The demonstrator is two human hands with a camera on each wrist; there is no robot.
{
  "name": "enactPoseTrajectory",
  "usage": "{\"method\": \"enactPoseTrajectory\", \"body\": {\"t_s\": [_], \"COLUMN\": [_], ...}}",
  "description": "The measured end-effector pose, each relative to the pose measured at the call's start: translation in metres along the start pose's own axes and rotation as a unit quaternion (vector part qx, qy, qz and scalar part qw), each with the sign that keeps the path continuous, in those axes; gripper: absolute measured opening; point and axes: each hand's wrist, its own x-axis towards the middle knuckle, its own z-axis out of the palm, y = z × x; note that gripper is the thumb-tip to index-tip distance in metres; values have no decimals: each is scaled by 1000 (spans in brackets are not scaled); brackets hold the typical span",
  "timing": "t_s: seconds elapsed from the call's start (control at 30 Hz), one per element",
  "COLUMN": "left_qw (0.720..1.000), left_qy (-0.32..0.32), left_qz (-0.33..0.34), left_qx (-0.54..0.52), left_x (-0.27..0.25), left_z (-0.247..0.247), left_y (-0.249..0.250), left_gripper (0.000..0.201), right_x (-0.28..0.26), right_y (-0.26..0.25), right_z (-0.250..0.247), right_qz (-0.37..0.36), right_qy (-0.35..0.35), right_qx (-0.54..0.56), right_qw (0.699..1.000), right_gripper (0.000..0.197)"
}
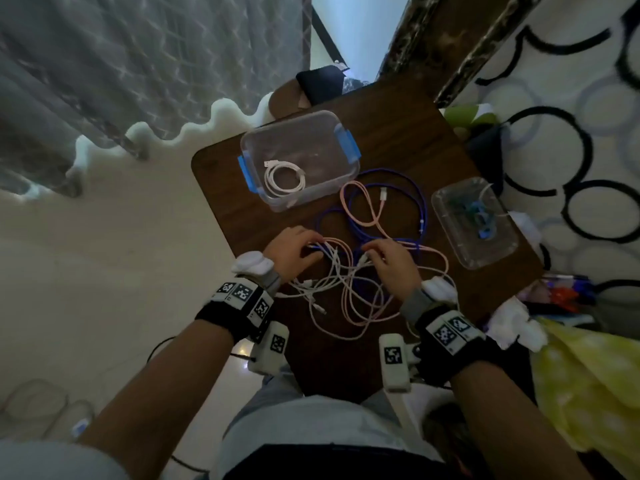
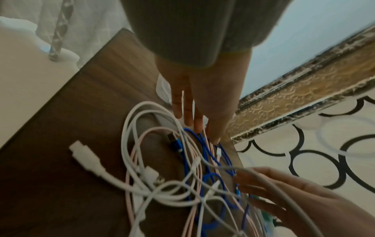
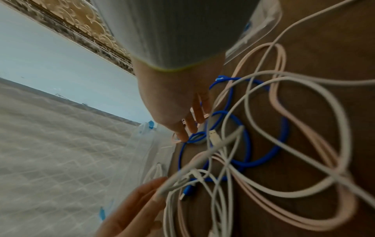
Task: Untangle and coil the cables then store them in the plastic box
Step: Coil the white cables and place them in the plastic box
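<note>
On the brown table (image 1: 398, 133) lies a tangle of a white cable (image 1: 332, 275), a pink cable (image 1: 363, 209) and a blue cable (image 1: 388, 202). Behind it stands the clear plastic box (image 1: 322, 133) with blue latches, and one coiled white cable (image 1: 285, 176) lies inside. My left hand (image 1: 310, 245) reaches into the tangle's left side, its straight fingers (image 2: 213, 136) touching blue and pink strands. My right hand (image 1: 372, 252) rests on the middle of the tangle, fingers (image 3: 180, 136) extended onto a pink loop and the blue cable (image 3: 243, 144). Neither hand visibly grips a strand.
The box's clear lid (image 1: 485, 244) lies at the table's right, with small blue items showing at it. A dark object (image 1: 322, 84) sits at the far edge. Yellow cloth (image 1: 588, 375) and clutter crowd the right side. A curtain (image 1: 104, 81) hangs at the left.
</note>
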Motion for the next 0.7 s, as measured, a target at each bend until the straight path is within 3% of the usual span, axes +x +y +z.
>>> {"method": "enactPoseTrajectory", "body": {"t_s": [0.07, 0.17, 0.3, 0.37, 0.43, 0.53, 0.6, 0.7], "left_qw": [1000, 995, 984, 986, 971, 927, 932, 941], "left_qy": [4, -37, -74, -43, 4, 73, 117, 159], "left_qz": [4, -80, -125, -107, -86, -106, -139, -170], "left_qx": [-23, -44, -103, -122, -221, -351, -313, -245], "left_x": [3, 6, 0, -6, -13, -19, -20, -25], "left_z": [-2, -2, -6, -16, -27, -42, -51, -59], "left_y": [3, 13, 15, 11, 9, 2, -7, -19], "left_gripper": [27, 32, 38, 28, 14, 31, 35, 34], "right_x": [4, 7, 9, 10, 10, 13, 17, 22], "right_y": [-2, 0, -7, -14, -16, -15, -18, -27], "right_z": [-1, 1, 7, 9, 10, 9, 8, 6], "right_qz": [-13, -18, -8, -9, -18, -10, 9, 8], "right_qy": [-16, 10, -24, -27, -12, -28, -33, 20], "right_qx": [-35, -103, -74, -54, -49, -80, -92, -43], "right_qw": [999, 994, 997, 998, 999, 996, 995, 999], "right_gripper": [24, 25, 42, 42, 40, 40, 34, 18]}}
